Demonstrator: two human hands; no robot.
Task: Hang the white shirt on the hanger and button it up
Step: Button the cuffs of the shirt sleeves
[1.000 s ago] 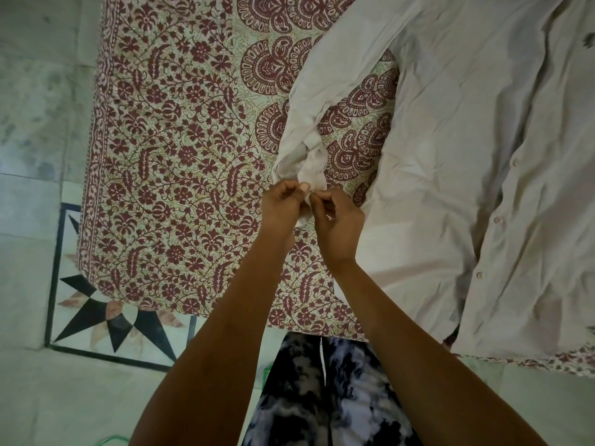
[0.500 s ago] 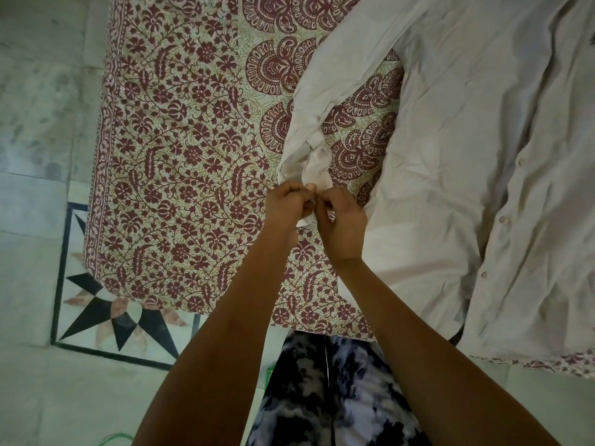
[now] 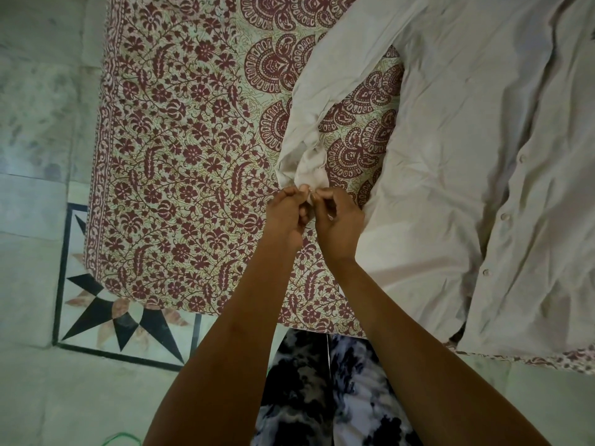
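White shirt [image 3: 450,156]: spread on the patterned bed cover [image 3: 180,162], body right of the hands.
Sleeve [image 3: 325,101]: long axis runs up-right from cuff [image 3: 310,175].
Left hand [image 3: 285,212], right hand [image 3: 338,220]: together, pinching the cuff.
Hanger: unseen.

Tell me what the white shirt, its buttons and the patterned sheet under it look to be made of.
White shirt: thin matte woven cloth, likely cotton, going by its soft creases. Buttons: small pale discs, probably plastic; too small to be sure. Patterned sheet: flat printed cloth, maroon floral on cream, no sheen.
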